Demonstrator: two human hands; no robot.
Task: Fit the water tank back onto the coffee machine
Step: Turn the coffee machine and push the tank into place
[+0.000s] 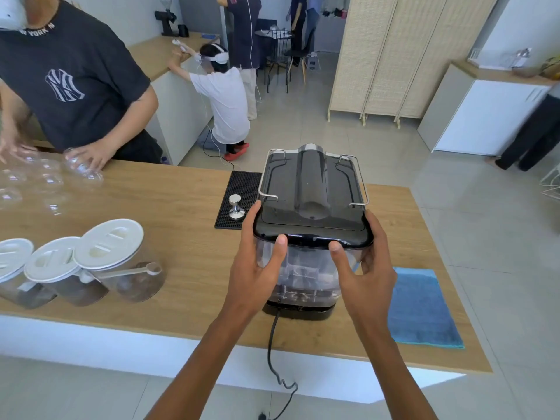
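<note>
Two hands on one clear tank (pixel 306 274) at the back of one coffee machine (pixel 312 183), mid-bench. Left hand (pixel 257 268) grasps the tank's 9 o'clock side, thumb on the black lid edge, fingers around the corner. Right hand (pixel 368 268) grasps the 3 o'clock side, thumb on the clear wall just under the lid, fingers wrapped round the far corner. Tank stands upright against the machine, its foot on the black base; whether it is fully seated, cannot tell. One black cord (pixel 272 344) runs from the base off the bench (pixel 181 237) edge toward 6 o'clock.

One black mat (pixel 239 183) at 10 o'clock of the machine, touching it, with one steel tamper (pixel 236 207) on it. One blue cloth (pixel 421 307) at 4 o'clock, just beside the right hand. Three white-lidded jars (pixel 91 268) in a row at 9 o'clock, one scoop (pixel 133 271) leaning on the nearest. Several clear cups (pixel 45 180) at 10 o'clock, blurred, count unclear, under the hands of one person in a dark shirt (pixel 69 77).
</note>
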